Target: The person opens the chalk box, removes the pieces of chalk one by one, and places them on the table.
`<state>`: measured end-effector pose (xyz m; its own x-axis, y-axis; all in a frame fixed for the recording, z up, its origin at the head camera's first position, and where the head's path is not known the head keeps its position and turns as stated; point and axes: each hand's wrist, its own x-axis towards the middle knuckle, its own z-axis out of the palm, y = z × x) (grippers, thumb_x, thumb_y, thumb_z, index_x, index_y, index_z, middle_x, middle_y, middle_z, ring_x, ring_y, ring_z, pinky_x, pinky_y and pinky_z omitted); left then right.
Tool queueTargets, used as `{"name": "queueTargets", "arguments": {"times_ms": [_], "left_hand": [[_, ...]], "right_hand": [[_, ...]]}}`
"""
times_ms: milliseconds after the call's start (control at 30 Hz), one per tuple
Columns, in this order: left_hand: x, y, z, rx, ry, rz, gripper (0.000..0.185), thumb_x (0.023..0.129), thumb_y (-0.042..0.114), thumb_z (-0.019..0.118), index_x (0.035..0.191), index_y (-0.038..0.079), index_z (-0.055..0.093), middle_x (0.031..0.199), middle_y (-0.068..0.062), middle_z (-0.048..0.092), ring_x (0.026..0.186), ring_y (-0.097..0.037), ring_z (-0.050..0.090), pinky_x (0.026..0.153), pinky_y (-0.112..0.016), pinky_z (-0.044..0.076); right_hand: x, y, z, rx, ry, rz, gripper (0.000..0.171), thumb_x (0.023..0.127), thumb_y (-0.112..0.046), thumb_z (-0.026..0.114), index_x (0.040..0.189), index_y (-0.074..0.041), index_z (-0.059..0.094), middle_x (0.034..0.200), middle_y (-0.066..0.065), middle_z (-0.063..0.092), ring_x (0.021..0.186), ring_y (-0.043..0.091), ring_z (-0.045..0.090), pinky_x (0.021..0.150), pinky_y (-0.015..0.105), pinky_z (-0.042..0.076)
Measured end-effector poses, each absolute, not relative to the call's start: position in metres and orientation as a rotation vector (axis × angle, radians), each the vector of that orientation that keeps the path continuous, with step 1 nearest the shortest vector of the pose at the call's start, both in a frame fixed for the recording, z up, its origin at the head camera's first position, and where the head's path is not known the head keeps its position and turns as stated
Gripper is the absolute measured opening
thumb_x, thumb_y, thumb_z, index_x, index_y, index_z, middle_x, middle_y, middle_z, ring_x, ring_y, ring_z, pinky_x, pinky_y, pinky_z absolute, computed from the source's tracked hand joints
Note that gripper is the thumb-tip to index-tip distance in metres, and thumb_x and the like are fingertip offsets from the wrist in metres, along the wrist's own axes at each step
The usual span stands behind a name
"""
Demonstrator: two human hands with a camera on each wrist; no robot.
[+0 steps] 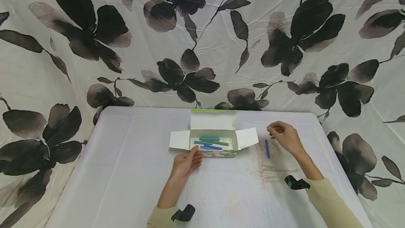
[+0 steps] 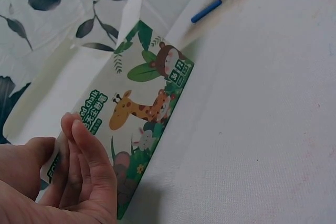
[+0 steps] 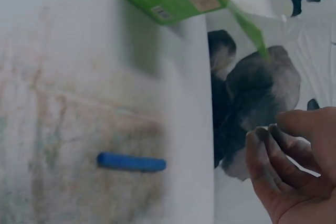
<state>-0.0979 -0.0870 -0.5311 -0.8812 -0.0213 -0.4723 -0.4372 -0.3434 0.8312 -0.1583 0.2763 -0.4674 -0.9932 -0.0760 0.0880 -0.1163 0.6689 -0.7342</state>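
An open chalk box (image 1: 219, 154) with cartoon animals on its front stands at the back middle of the table. My left hand (image 1: 185, 163) holds its front wall near the left corner, thumb at the rim and fingers along the outside. Inside lie several chalk sticks, green ones (image 1: 209, 138) and blue ones (image 1: 212, 147), with a reddish one partly hidden. To the right of the box, a single blue chalk stick (image 1: 267, 149) rests on the table. Just above and beyond it hovers my right hand (image 1: 287, 139), its fingers loosely bent with nothing seen between them (image 3: 294, 166).
The box's side flaps (image 1: 247, 138) and back lid (image 1: 213, 119) are folded outward. Coloured chalk smudges (image 1: 269, 171) mark the white table (image 1: 126, 171) right of the box. A floral cloth (image 1: 234, 45) hangs behind the table's back edge.
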Motion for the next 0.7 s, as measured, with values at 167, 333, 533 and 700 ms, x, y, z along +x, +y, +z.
{"name": "queueTargets", "arguments": {"times_ms": [167,333,533,700], "left_hand": [[-0.098,-0.088,-0.530,-0.588,1.624,2.296,0.045,0.101,0.031,0.070,0.113,-0.013,0.068,0.091,-0.008,0.076,0.077,-0.009,0.070,0.070,-0.018,0.060],[-0.098,-0.088,-0.530,-0.579,1.629,2.292,0.045,0.100,0.030,0.070,0.113,-0.013,0.068,0.090,-0.008,0.076,0.078,-0.009,0.070,0.070,-0.018,0.060],[-0.097,-0.088,-0.529,-0.577,1.624,2.298,0.045,0.101,0.030,0.070,0.112,-0.013,0.069,0.089,-0.008,0.076,0.077,-0.009,0.071,0.069,-0.017,0.060],[-0.097,-0.088,-0.528,-0.588,1.620,2.302,0.045,0.100,0.030,0.070,0.111,-0.013,0.069,0.088,-0.007,0.076,0.076,-0.009,0.071,0.068,-0.017,0.060]], "right_hand": [[-0.165,0.265,-0.462,0.248,-2.782,1.270,0.023,0.103,-0.018,0.066,0.112,0.003,0.068,0.101,0.022,0.073,0.085,0.025,0.072,0.072,0.027,0.061],[-0.171,0.249,-0.455,0.325,-2.772,1.314,0.020,0.102,-0.015,0.067,0.112,0.002,0.068,0.101,0.018,0.072,0.091,0.035,0.071,0.072,0.025,0.059],[-0.179,0.229,-0.450,0.423,-2.789,1.330,0.021,0.100,-0.014,0.070,0.114,0.002,0.069,0.103,0.016,0.072,0.093,0.033,0.070,0.073,0.028,0.060],[-0.184,0.210,-0.449,0.534,-2.781,1.332,0.021,0.098,-0.013,0.073,0.113,0.002,0.070,0.102,0.014,0.073,0.093,0.030,0.070,0.075,0.032,0.060]]}}
